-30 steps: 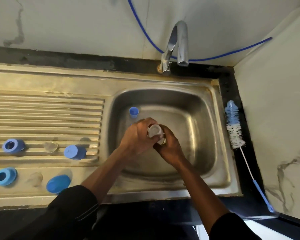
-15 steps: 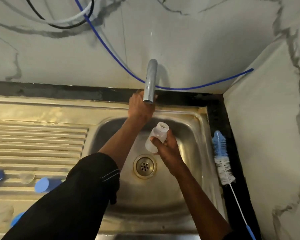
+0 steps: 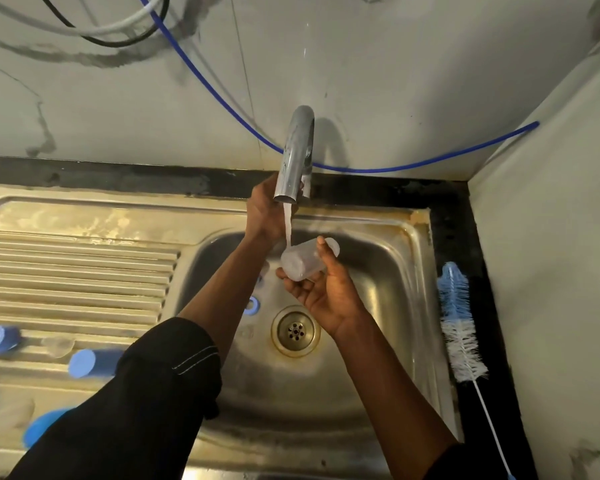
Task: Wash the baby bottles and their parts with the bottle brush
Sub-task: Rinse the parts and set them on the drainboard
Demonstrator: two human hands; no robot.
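Far L on drainboard (image 3: 77, 271): blue caps (image 3: 90, 362) lying loose. L hand (image 3: 265, 213) up at tap (image 3: 297, 154) base behind spout, fingers hidden, can't tell grip. Bottle (image 3: 300, 261) sideways under running stream, wrapped by R hand (image 3: 323, 292) fingers + thumb; base to L, neck to R. Bottle brush (image 3: 459, 327) on counter R of sink (image 3: 420, 244), well apart, lengthwise near-far. Prob. closer to R hand, but that one's busy w/ bottle.

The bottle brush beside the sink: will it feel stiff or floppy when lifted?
The bottle brush is probably light: thin stem, fluffy bristles. Held by its far end, the long stem may flex and the head droop.
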